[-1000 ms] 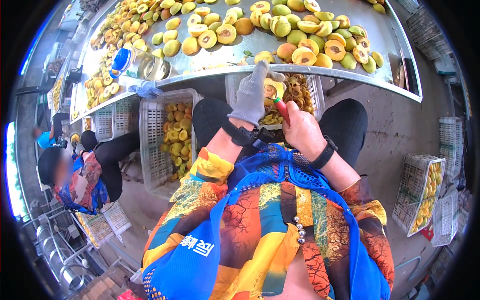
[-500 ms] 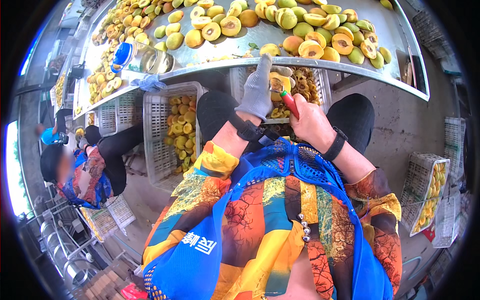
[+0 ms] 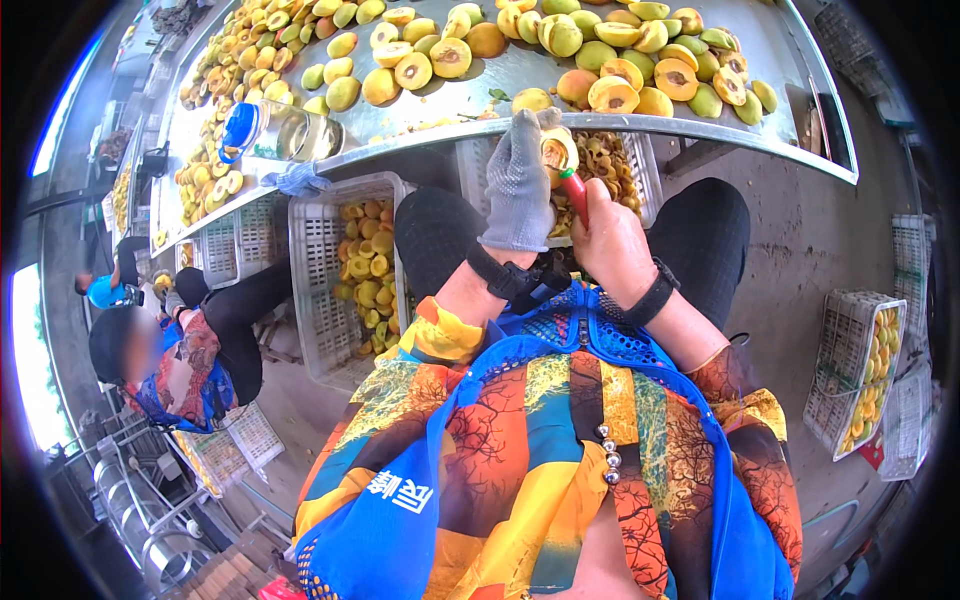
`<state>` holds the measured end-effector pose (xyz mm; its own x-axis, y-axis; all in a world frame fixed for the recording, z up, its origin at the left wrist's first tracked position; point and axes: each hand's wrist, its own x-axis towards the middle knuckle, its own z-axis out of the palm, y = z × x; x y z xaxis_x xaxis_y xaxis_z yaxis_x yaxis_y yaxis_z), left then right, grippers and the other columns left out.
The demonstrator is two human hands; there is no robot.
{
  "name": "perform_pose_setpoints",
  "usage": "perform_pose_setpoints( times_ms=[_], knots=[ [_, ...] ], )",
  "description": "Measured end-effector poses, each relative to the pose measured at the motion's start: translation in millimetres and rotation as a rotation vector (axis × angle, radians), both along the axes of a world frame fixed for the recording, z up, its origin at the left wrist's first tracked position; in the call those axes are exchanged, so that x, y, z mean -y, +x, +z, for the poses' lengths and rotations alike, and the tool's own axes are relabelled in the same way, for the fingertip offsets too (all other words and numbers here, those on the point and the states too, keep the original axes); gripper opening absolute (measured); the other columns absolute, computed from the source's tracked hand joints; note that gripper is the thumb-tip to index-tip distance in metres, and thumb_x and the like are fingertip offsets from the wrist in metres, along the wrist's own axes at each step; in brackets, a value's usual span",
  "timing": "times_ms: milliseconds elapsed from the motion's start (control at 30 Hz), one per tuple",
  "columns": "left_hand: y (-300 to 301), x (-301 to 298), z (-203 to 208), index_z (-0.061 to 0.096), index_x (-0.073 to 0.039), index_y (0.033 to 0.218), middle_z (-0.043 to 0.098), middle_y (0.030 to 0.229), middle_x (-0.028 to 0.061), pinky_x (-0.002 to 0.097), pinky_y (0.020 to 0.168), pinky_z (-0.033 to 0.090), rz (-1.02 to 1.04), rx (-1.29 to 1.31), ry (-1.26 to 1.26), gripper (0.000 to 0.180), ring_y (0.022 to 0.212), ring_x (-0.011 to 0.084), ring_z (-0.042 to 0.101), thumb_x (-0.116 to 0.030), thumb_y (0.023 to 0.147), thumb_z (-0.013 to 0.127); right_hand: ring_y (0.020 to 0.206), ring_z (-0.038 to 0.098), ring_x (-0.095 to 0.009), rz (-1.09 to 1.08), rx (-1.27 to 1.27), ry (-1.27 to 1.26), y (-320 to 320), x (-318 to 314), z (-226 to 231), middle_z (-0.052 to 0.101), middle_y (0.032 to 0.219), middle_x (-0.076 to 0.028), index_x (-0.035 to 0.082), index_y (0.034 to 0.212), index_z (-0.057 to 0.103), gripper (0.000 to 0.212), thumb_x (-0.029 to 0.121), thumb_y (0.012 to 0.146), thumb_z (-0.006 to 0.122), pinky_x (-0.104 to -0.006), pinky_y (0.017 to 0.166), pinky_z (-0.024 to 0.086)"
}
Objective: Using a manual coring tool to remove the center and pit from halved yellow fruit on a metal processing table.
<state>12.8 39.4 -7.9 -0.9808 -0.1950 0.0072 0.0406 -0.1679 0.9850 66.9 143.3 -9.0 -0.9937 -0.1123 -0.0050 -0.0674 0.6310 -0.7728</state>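
My left hand point(image 3: 517, 195), in a grey knitted glove, holds a yellow peach half point(image 3: 560, 148) just below the table's front edge. The cut side, with a brownish middle, shows past the glove. My bare right hand point(image 3: 615, 245) grips a pitting tool by its red handle point(image 3: 575, 192), which has a green collar. The tool's tip meets the peach half, though its working end is mostly hidden. Under both hands, a white crate point(image 3: 648, 180) contains brown and yellow peach scraps.
On the metal table point(image 3: 795, 100) lie many whole and halved peaches point(image 3: 675, 78), a blue-lidded clear jar point(image 3: 285, 130) and a grey-blue glove point(image 3: 297, 180). A crate of peach halves point(image 3: 310, 270) stands left of my legs. More crates point(image 3: 850, 370) stand right. A co-worker point(image 3: 180, 360) sits left.
My left hand has turned, and the peach half now shows its cut face, tilted more upright. My right hand has shifted slightly left and down with the pitting tool against it.
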Motion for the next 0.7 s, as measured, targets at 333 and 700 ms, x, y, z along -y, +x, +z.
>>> perform_pose_setpoints(
  times_ms=[333,700],
  knots=[
    [-8,27,2,0.060,0.000,0.084,0.063,0.075,0.0132,0.0293,0.060,0.050,-0.371,0.373,0.172,0.044,0.065,0.0197,0.061,-0.043,0.087,0.052,0.068,0.054,-0.045,0.210,0.159,-0.083,0,-19,9,0.052,0.063,-0.026,-0.001,0.086,0.043,0.017,0.003,0.072,0.052,-0.0474,0.058,0.042],
    [-5,21,-8,0.061,0.001,0.082,0.062,0.074,0.0115,0.0306,0.060,0.050,-0.312,0.403,0.183,0.037,0.067,0.0217,0.063,-0.036,0.083,0.060,0.049,0.053,-0.027,0.315,0.146,-0.250,-2,-24,-17,0.051,0.062,-0.014,0.000,0.084,0.046,0.013,0.004,0.073,0.049,-0.0368,0.050,0.043]
  ],
)
